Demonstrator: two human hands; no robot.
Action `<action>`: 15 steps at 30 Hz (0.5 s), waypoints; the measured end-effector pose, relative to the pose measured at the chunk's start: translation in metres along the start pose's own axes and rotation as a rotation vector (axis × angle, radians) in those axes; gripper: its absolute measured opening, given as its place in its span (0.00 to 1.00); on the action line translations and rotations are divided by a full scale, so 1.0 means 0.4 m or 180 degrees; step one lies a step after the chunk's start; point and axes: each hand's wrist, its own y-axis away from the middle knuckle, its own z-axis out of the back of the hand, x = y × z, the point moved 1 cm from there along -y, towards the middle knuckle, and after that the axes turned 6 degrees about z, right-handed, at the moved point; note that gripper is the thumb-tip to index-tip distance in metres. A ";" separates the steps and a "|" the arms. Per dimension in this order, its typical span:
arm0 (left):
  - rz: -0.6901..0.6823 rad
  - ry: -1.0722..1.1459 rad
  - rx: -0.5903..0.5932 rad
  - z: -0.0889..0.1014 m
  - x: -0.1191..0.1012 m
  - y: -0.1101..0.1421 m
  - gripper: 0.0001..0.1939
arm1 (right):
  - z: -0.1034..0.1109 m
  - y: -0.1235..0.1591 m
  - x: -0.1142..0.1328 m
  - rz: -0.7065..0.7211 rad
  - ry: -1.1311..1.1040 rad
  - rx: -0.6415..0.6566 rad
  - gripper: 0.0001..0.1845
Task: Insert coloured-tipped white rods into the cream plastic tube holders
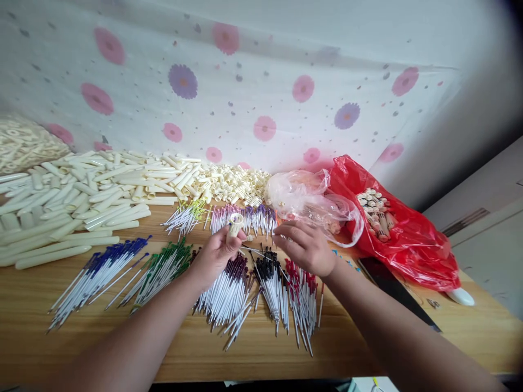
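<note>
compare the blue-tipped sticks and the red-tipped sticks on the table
Colour: the blue-tipped sticks have blue ends, the red-tipped sticks red ones.
Place: the blue-tipped sticks lie beside the cream tubes at the left; the red-tipped sticks lie just nearside of the right hand.
Slant: the blue-tipped sticks' white ends point toward lower left, the red-tipped sticks' mostly toward lower right.
Both have thin white shafts and lie on the wooden table.
</note>
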 end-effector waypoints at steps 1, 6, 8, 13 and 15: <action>0.0149 0.0198 0.0164 -0.007 0.000 0.002 0.24 | 0.004 -0.024 0.028 0.0115 -0.0003 -0.0173 0.08; 0.0553 0.0955 0.0327 -0.026 -0.013 0.011 0.18 | -0.024 -0.095 0.120 0.0060 0.0000 -0.0476 0.07; 0.0684 0.1127 0.0232 -0.026 -0.017 0.012 0.17 | -0.045 -0.102 0.137 0.0004 -0.0128 -0.0510 0.07; 0.0806 0.1205 0.0040 -0.022 -0.021 0.013 0.14 | -0.073 -0.103 0.155 -0.0012 -0.0579 -0.0553 0.06; 0.0810 0.1136 0.0019 -0.023 -0.020 0.013 0.13 | -0.075 -0.102 0.154 -0.0048 -0.0682 -0.0486 0.07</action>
